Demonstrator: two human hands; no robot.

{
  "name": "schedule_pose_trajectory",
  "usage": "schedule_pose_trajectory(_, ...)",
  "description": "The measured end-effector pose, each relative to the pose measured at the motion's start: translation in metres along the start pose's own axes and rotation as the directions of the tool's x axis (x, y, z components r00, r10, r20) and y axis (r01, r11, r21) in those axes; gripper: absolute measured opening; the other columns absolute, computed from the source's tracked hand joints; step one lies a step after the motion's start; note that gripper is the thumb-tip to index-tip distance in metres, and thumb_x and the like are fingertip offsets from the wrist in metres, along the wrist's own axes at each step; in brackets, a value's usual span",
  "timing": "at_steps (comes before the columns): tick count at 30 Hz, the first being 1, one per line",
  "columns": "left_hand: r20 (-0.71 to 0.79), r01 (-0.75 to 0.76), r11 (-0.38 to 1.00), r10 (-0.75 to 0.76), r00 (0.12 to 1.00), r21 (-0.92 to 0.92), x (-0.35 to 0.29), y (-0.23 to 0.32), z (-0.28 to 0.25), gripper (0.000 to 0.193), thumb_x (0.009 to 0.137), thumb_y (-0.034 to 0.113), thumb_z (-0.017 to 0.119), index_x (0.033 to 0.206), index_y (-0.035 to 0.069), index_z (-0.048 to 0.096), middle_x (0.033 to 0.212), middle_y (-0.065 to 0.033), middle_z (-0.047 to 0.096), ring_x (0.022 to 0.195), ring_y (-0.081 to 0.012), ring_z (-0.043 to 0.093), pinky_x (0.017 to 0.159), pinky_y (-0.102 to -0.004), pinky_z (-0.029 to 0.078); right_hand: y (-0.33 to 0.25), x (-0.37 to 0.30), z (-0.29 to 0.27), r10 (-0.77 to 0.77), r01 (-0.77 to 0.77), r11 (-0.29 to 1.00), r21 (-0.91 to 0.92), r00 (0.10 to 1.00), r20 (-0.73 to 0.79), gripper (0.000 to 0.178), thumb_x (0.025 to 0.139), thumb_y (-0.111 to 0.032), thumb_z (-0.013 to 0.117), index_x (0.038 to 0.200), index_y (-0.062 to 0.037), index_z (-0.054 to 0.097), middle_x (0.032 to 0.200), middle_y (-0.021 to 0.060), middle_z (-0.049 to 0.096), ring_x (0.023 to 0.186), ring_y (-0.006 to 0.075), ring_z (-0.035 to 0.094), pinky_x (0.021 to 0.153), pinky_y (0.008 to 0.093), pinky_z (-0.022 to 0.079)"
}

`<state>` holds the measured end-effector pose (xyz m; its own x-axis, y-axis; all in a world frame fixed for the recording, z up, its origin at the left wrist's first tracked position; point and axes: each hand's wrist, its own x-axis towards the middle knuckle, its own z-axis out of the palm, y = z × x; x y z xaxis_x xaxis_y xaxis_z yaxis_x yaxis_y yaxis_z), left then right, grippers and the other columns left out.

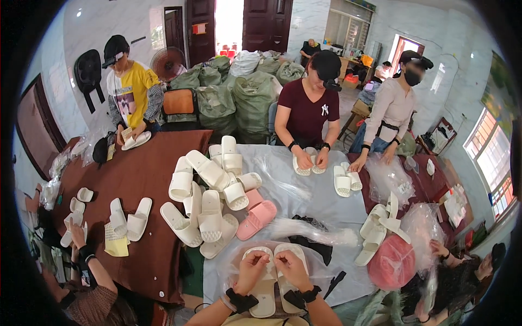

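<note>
Directly in front of me a pair of white slide slippers, the left one (263, 300) and the right one (287, 293), lies side by side with toes and heels pointing away from and toward me. My left hand (253, 270) is over the left slipper, its fingers curled into a pinch. Over the right slipper, my right hand (292, 267) is pinched the same way, close to the left but apart from it. Whatever sits between the fingertips is too small to make out. Clear plastic film (230, 263) spreads around the slippers. Both wrists wear black bands.
A heap of white slippers (210, 216) with pink slippers (257, 215) lies left of centre on the grey-covered table (348, 261). Clear plastic (321, 232) and black material (314, 247) lie beyond my hands. Co-workers handle slippers around the tables. A red plastic-wrapped bundle (391, 262) stands right.
</note>
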<state>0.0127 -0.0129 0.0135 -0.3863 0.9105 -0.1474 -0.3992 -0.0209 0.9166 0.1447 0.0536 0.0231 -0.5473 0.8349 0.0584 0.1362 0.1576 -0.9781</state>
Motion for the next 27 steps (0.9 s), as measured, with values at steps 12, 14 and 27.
schedule_pose_trajectory(12,0.010,0.030,0.999,-0.030,1.000,0.018,0.001,-0.002,-0.001,0.013,0.085,0.013,0.059,0.093,0.003,0.057,0.084,0.0019,0.057,0.075,-0.0049,0.051,0.067,-0.0192,0.042,0.004,0.000,0.000,-0.026,0.026,1.000,-0.008,1.000,-0.007,0.015,0.082,-0.011,0.059,0.091,-0.0004,0.054,0.081,0.0085,0.055,0.071,0.0145,0.055,0.062,0.0254,0.045)
schedule_pose_trajectory(14,0.013,-0.008,0.998,0.007,1.000,0.056,0.001,-0.001,-0.001,0.013,0.085,0.013,0.059,0.092,0.003,0.057,0.084,0.0012,0.057,0.076,-0.0055,0.052,0.068,-0.0196,0.042,0.003,-0.001,-0.001,-0.023,0.023,0.999,-0.030,1.000,-0.001,0.015,0.082,-0.011,0.059,0.091,-0.0004,0.054,0.080,0.0084,0.054,0.071,0.0150,0.055,0.062,0.0257,0.045)
schedule_pose_trajectory(27,0.012,0.004,0.998,-0.005,1.000,0.055,0.000,0.000,-0.002,0.013,0.085,0.013,0.059,0.093,0.003,0.057,0.086,-0.0005,0.058,0.076,-0.0079,0.053,0.070,-0.0214,0.043,-0.007,0.000,-0.003,-0.035,0.035,0.998,-0.044,0.999,-0.011,0.014,0.083,-0.010,0.059,0.091,0.0005,0.054,0.082,0.0076,0.054,0.070,0.0132,0.053,0.063,0.0242,0.045)
